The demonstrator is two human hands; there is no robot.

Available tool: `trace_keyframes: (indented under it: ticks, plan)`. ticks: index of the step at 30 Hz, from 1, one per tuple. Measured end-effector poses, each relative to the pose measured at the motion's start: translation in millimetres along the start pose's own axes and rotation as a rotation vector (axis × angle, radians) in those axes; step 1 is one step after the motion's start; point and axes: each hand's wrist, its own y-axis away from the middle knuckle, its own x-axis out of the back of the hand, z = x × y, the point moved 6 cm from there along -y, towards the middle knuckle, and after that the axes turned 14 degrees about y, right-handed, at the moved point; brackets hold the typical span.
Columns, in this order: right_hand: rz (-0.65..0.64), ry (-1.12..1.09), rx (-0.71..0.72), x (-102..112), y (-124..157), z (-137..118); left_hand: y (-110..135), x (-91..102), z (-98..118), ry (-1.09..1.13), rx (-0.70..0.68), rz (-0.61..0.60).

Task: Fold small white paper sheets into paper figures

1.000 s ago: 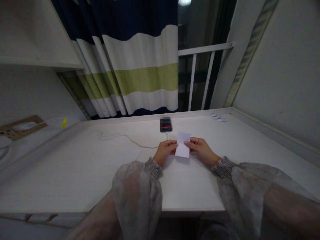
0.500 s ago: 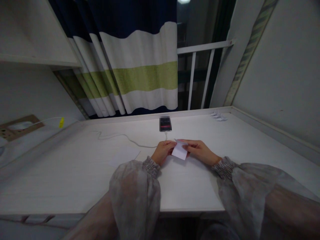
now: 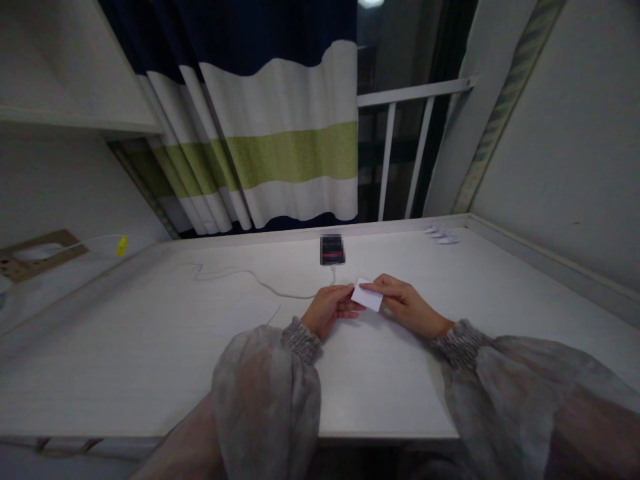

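Note:
A small white piece of paper [image 3: 369, 299], which looks folded, is held above the desk between my two hands. My left hand [image 3: 331, 308] pinches its left corner between thumb and fingers, with the lower fingers stretched out beneath. On the right side, my right hand [image 3: 407, 303] grips the paper, its index finger lying across the top face. Just beyond the hands stands a dark phone-like device [image 3: 333, 249], its screen blurred, with a white cable [image 3: 280, 292] running off to the left.
More white paper [image 3: 247, 313] lies flat left of my left hand. Several small folded paper pieces [image 3: 442, 235] sit at the back right of the white desk [image 3: 125, 360]. A socket strip [image 3: 45, 252] is at the far left, and a curtain [image 3: 290, 147] hangs behind.
The paper has turned and moved slightly right, and less of its height shows. My right index finger now lies over its face, and my left lower fingers have come into view.

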Motion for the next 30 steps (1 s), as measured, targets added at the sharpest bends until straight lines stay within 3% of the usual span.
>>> trace_keyframes:
  ticks: [6,11,15,19,22,30]
  plan:
    - [0.018,0.036,0.006,-0.8,0.6,4.1,2.3,-3.2,1.9,-0.064,-0.040,-0.035]
    - [0.012,0.102,0.050,2.5,1.1,-3.9,-0.7,1.9,2.8,-0.103,-0.103,0.042]
    - [-0.007,-0.001,0.074,6.1,1.3,-13.0,-1.6,4.7,7.0,-0.139,-0.234,0.082]
    - [0.057,-0.120,-0.103,6.1,0.4,-5.7,2.2,-4.0,5.8,-0.222,-0.292,0.025]
    - [0.001,-0.198,-0.259,-3.2,1.8,1.9,5.5,-11.6,2.6,-0.279,-0.283,-0.028]
    - [0.043,-0.317,-0.307,-4.8,4.0,5.1,8.2,-7.9,6.3,-0.281,-0.342,0.069]
